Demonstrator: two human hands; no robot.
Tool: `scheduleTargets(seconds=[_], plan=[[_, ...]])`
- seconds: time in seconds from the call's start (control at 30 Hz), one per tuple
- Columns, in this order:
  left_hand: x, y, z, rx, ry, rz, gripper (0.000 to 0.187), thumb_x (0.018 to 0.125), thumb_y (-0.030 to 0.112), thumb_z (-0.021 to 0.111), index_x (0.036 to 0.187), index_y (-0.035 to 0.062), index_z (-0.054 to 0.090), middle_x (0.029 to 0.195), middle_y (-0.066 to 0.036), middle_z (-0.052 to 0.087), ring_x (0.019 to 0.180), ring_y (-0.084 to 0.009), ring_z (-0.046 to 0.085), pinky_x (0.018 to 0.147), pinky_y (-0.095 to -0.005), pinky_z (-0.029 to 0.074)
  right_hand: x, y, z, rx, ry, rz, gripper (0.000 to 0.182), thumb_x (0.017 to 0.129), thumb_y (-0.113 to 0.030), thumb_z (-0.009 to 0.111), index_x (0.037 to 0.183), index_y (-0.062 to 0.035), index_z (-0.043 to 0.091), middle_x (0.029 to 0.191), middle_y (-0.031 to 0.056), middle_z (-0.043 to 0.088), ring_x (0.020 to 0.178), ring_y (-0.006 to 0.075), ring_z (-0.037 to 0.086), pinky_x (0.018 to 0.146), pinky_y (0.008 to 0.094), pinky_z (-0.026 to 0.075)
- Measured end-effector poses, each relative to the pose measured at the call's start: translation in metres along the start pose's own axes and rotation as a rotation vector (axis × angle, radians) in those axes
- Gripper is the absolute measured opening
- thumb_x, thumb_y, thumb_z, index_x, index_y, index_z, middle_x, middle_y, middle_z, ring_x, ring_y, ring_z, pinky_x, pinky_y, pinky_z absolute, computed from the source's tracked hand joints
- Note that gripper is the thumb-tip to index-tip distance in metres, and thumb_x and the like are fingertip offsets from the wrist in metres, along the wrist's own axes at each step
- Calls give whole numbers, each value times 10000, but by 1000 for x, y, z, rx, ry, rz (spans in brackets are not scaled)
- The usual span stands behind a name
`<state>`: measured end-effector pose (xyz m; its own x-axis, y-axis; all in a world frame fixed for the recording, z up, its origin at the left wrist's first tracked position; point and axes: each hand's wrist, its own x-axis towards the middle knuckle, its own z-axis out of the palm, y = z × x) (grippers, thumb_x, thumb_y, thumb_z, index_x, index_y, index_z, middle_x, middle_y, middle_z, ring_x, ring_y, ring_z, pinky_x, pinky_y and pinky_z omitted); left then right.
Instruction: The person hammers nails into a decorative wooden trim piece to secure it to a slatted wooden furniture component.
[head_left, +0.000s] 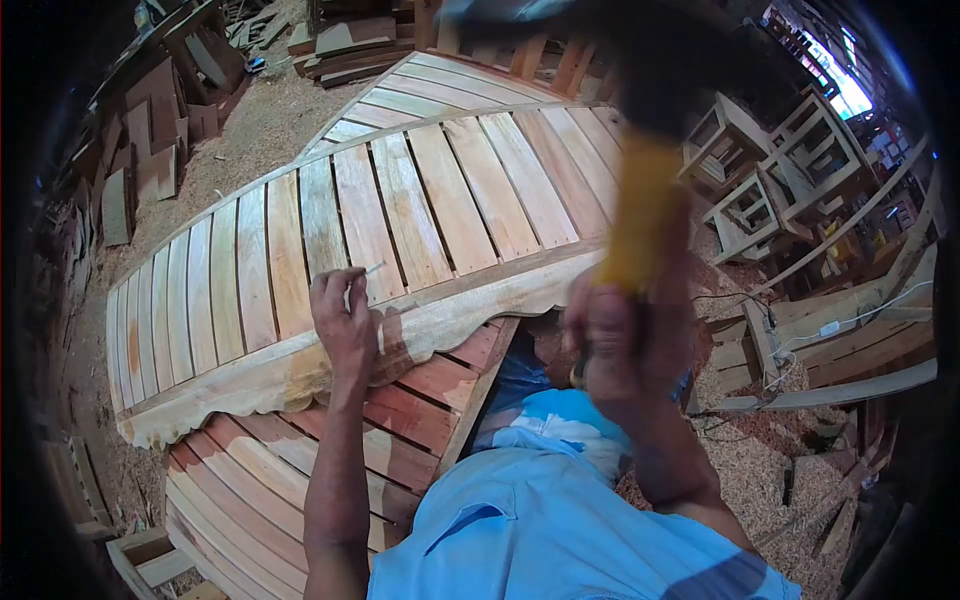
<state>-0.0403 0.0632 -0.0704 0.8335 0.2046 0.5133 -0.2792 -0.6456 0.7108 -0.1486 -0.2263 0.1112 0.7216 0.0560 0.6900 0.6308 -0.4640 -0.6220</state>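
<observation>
My left hand [345, 318] rests at the near edge of a slatted wooden panel [430, 190], its fingers pinched on a thin nail [376, 268]. The nail slants over a pale slat, just above the edge strip. Raised on the right, my right hand [625, 335] is wrapped round the yellow handle of a hammer [645, 205]. The hammer's dark head is blurred and high in the view, apart from the panel. Along the panel's near side runs a board with a wavy lower edge [475, 318].
Another slatted panel with reddish boards [430, 390] lies below, close to my body. Wooden frames [785, 175] stand at the right, near curved timbers and a white cable [850, 322]. Loose planks [150, 130] are piled at the left; wood shavings cover the floor.
</observation>
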Motion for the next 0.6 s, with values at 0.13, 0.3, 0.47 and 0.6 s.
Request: scheduleTargets(seconds=[0.13, 0.3, 0.47, 0.6], plan=[[4, 5, 15, -220, -3, -231, 103, 1005, 71, 698, 1084, 39, 757, 1040, -123, 666, 1002, -307, 656, 855, -438, 529, -15, 37, 26, 101, 169, -214, 725, 1063, -38, 633, 1731, -89, 356, 790, 94, 641, 564, 201, 579, 538, 335, 511], [-3, 3, 12, 20, -44, 19, 105, 983, 56, 713, 1077, 41, 756, 1028, -112, 680, 1024, -314, 658, 905, -429, 516, -102, 88, 69, -320, -338, 145, 728, 1064, -145, 676, 1728, -224, 388, 897, 195, 714, 678, 411, 708, 645, 468, 596], [-12, 2, 10, 93, -204, 201, 117, 930, 81, 749, 1032, 118, 792, 1013, -71, 696, 1023, -311, 647, 932, -457, 490, -61, 56, 55, -236, -216, 355, 742, 1085, -172, 677, 1748, -222, 345, 976, 208, 757, 709, 330, 758, 655, 426, 609], [-4, 8, 14, 104, -202, 221, 136, 905, 94, 774, 1029, 140, 806, 1012, -42, 711, 1036, -298, 645, 943, -456, 487, -2, 11, 11, 93, 189, 203, 593, 1069, -178, 696, 1602, -116, 444, 892, 91, 729, 655, 148, 661, 613, 331, 582]])
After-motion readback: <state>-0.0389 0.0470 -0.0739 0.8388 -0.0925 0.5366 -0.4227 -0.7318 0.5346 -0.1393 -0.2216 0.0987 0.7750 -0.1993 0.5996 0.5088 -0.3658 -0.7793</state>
